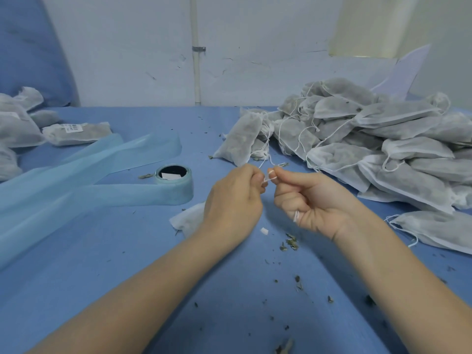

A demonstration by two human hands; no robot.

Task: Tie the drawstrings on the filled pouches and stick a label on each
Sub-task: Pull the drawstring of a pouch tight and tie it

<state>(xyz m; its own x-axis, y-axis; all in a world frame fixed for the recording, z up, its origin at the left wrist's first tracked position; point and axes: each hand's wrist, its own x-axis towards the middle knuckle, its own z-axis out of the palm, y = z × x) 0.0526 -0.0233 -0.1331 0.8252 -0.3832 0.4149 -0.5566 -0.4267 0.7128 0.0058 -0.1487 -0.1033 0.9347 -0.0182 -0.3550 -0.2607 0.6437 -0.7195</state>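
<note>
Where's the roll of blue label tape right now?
In the head view the roll of blue label tape sits on the blue table, left of the left hand, its loose strip trailing toward the labelled pouch.

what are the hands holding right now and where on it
Both hands pinch the white drawstring of the pouch lying ahead: left hand and right hand each grip a free end, not the pouch body.
</note>
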